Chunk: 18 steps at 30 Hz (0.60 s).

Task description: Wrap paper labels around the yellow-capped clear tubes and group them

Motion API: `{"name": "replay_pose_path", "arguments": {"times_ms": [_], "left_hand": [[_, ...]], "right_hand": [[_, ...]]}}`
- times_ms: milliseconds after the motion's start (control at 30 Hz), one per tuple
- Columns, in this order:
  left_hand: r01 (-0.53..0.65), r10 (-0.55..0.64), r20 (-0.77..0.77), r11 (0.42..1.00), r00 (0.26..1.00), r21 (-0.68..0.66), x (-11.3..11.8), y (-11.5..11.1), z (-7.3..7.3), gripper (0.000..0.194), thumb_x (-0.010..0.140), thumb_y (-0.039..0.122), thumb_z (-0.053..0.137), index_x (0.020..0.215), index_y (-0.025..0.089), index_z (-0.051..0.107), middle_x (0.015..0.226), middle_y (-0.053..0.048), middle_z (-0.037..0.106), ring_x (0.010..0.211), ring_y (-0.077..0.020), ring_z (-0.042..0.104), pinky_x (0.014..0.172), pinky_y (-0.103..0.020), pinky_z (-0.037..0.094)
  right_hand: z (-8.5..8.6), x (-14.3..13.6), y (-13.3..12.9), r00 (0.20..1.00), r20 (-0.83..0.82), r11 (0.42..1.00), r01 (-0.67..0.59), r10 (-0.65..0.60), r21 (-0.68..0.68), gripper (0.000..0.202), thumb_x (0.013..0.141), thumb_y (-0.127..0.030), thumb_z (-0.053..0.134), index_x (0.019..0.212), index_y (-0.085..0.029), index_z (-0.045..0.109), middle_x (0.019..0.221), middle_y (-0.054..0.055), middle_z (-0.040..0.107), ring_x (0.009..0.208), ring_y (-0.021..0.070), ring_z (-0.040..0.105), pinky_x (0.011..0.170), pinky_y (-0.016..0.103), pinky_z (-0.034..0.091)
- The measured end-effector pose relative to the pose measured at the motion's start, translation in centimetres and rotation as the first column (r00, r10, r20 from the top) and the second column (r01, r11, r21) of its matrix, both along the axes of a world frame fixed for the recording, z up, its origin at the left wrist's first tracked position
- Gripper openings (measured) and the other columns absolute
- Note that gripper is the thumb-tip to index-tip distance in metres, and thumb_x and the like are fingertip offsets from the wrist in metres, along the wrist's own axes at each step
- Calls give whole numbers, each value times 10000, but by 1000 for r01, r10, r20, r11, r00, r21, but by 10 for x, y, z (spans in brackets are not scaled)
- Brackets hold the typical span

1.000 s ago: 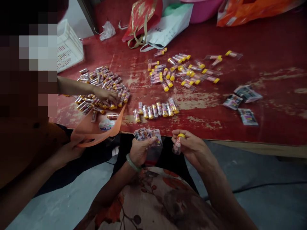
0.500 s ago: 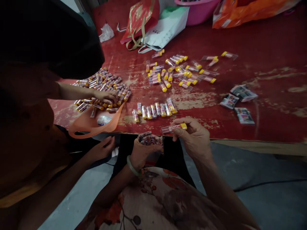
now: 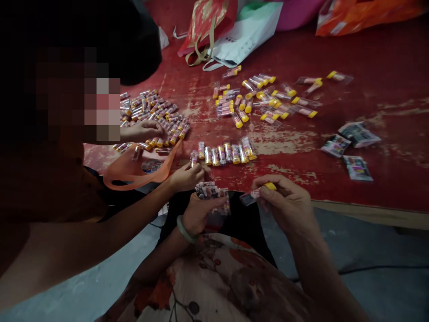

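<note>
My left hand (image 3: pixel 197 214), with a pale bangle at its wrist, is closed round a stack of small printed packets (image 3: pixel 211 191) above my lap. Between the thumb and fingers of my right hand (image 3: pixel 284 194) is a clear tube with a yellow cap (image 3: pixel 252 197), tilted, its capped end up in the fingers. The tube is apart from the packets. Just past my hands on the red table (image 3: pixel 288 152) stands a row of filled tubes (image 3: pixel 228 153) with yellow ends. A co-worker's hand (image 3: pixel 187 176) touches the tube at the row's left end.
Loose yellow-capped tubes (image 3: pixel 268 100) are scattered farther back. A pile of filled tubes (image 3: pixel 157 112) lies at left, under the co-worker's other hand, beside an orange plastic bag (image 3: pixel 134 172). Printed sachets (image 3: pixel 358 168) lie at right. Carrier bags (image 3: pixel 244 36) stand at the back.
My right hand has moved slightly right and down with the tube, tilting it more. The co-worker's nearer hand has reached forward to the row of tubes. The view has shifted a little.
</note>
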<state>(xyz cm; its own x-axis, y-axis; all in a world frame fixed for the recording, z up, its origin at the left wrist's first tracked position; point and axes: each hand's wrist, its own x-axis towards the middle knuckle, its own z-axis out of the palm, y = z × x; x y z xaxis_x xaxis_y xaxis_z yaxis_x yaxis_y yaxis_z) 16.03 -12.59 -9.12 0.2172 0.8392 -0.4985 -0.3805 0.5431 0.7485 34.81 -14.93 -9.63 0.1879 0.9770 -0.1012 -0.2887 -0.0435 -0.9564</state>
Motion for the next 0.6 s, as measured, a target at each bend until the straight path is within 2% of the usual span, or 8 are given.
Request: {"name": "replay_pose_path", "arguments": {"times_ms": [133,200,267,333,400,533,600], "left_hand": [[-99,100,32,994,994,-45,2,3,6,302,556,156,869,825,168,732,853,-28,738,738,-172,673,758,-317,546],[-152,156,35,984,987,-97,3,4,8,306,535,159,877,797,140,721,793,-26,731,683,-158,667,708,-291,547],[-197,206,45,968,978,-157,5,6,8,280,529,149,877,746,120,702,721,-21,714,626,-144,656,653,-268,546],[-217,234,55,951,971,-219,6,8,9,241,549,119,861,710,115,683,673,-13,696,589,-133,649,599,-246,542],[-230,258,59,929,964,-290,8,9,9,189,598,78,826,706,113,675,661,-14,691,576,-128,651,566,-229,539],[-230,280,105,911,954,-342,9,8,12,117,689,53,763,744,117,681,690,-16,699,598,-117,663,595,-217,554],[-231,293,146,912,945,-339,9,7,14,133,700,56,757,784,132,689,734,-13,712,631,-121,673,609,-219,558]], "right_hand": [[-4,-7,-18,991,-98,992,-76,86,98,189,777,-271,721,944,-223,648,918,26,608,568,99,567,473,232,464],[-7,-12,-30,992,-51,982,-104,113,157,189,790,-217,702,960,-232,622,980,23,580,583,101,589,502,250,491],[-10,-19,-39,991,85,968,-117,101,222,196,802,-173,683,973,-234,608,981,23,567,635,114,610,547,264,512],[-10,-25,-44,961,277,946,-104,16,306,199,802,-138,677,967,-225,606,964,30,580,734,135,625,618,272,523],[-9,-30,-44,888,444,910,-82,-118,406,219,792,-102,680,962,-215,601,951,37,603,816,148,625,676,274,522],[-6,-37,-41,711,608,819,-79,-354,568,296,784,-62,675,1024,-206,577,974,52,635,860,158,644,711,281,544],[-7,-40,-40,583,660,774,-82,-474,628,318,772,-61,693,1035,-197,576,970,56,645,851,158,656,709,272,552]]}}
